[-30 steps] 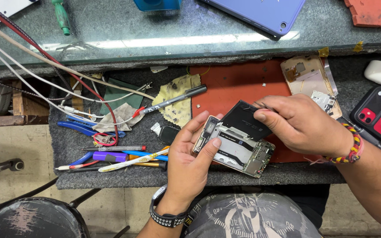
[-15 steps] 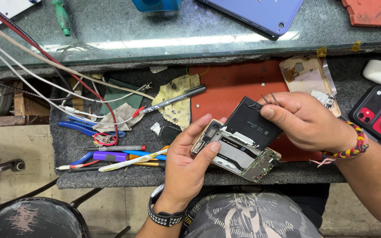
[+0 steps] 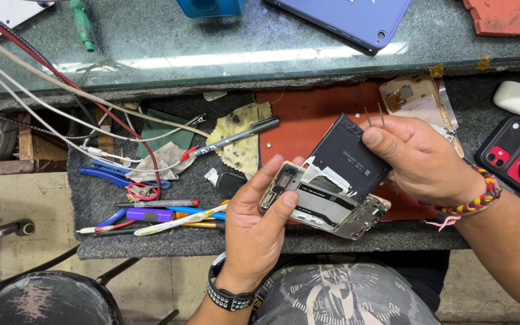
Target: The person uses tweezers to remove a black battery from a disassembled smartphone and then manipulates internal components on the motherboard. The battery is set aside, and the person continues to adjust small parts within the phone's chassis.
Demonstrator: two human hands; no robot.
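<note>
Our left hand (image 3: 254, 235) grips the opened phone (image 3: 323, 201), thumb & fingers (image 3: 284, 201) clamped on its near edge. Just beyond, our right hand (image 3: 419, 159) w/ tweezers (image 3: 374, 115) pinches the black battery (image 3: 344, 153), now tilted up off the frame vs. half a sec ago, so it's coming free. Past the fingers: red mat (image 3: 308, 114) on the surface (image 3: 151, 241).

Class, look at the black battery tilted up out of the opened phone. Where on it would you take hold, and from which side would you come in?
Probably the raised far end of the black battery, approached from the right. That end is tilted clear of the opened phone, so both faces can be pinched there, as the right hand does. The near end sits low in the frame, and the left hand blocks the left side.
</note>
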